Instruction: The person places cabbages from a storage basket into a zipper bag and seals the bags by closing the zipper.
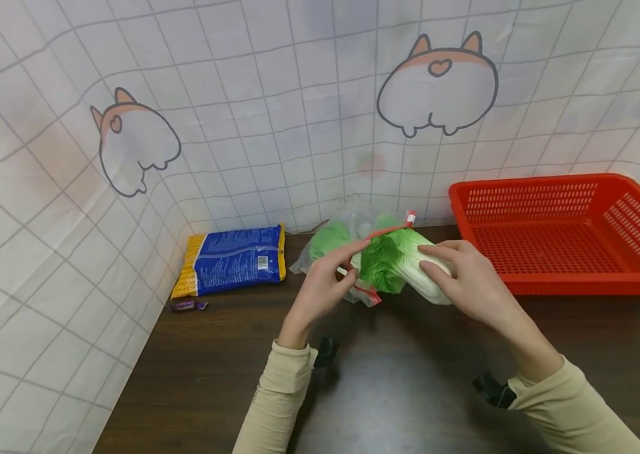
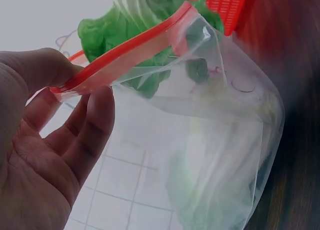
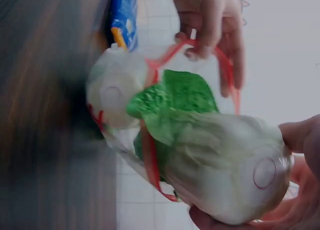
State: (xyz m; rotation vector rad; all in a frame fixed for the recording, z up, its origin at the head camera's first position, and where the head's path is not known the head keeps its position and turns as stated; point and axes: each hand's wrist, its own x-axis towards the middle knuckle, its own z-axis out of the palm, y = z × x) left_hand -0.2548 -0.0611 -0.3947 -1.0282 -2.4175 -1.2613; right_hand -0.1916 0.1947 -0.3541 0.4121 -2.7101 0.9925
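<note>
My left hand [image 1: 328, 280] pinches the red zip edge of a clear plastic bag [image 2: 225, 140] between thumb and fingers. In the right wrist view the bag's red-edged mouth [image 3: 150, 160] is spread apart. My right hand [image 1: 470, 277] grips a napa cabbage [image 1: 410, 261] by its white base, tilted with the green leaves toward the bag. Those leaves [image 3: 190, 92] are in the bag's mouth, while the base stays outside. Another pale cabbage [image 3: 115, 97] with green leaves lies inside the bag, seen through the plastic.
A blue and yellow packet [image 1: 234, 258] lies by the wall at the left, with a small purple wrapped candy [image 1: 186, 306] before it. To the right stands a red slotted basket [image 1: 575, 284]. A white grid-patterned cloth [image 1: 274, 113] hangs behind the dark wooden table [image 1: 195, 384].
</note>
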